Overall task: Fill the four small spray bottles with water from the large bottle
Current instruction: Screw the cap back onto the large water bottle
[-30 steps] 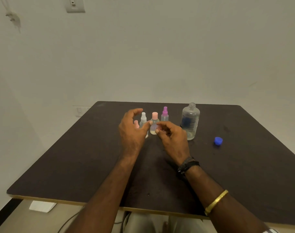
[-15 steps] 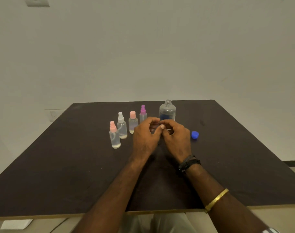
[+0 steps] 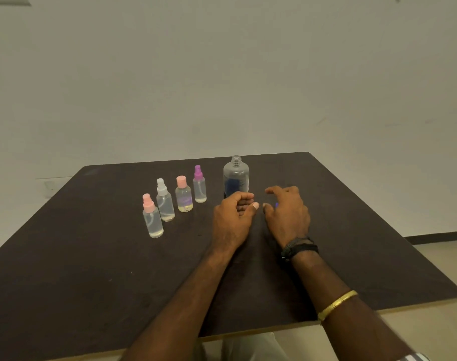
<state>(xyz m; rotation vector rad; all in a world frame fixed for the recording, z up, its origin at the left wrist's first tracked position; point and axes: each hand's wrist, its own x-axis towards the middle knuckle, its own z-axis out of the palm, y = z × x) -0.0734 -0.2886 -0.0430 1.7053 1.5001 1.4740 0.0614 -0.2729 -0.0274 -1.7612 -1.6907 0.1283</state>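
Note:
Several small clear spray bottles stand in a slanted row on the dark table (image 3: 92,269): one with a pink sprayer (image 3: 152,217), one with a white sprayer (image 3: 165,201), one with a pink cap (image 3: 183,195) and one with a purple sprayer (image 3: 199,185). Each holds a little liquid at the bottom. The large clear bottle (image 3: 236,175) stands uncapped to their right. My left hand (image 3: 232,220) is loosely curled just in front of it, holding nothing. My right hand (image 3: 287,213) is spread open beside it, covering the blue cap except a sliver (image 3: 276,204).
The table's near edge runs just below my forearms. A plain wall stands behind the table's far edge. A black wristband and a gold bangle sit on my right arm.
My hands, joined at the fingertips half a second ago, have parted; the right hand has moved right over the blue cap. The view has shifted, so the bottles sit further left.

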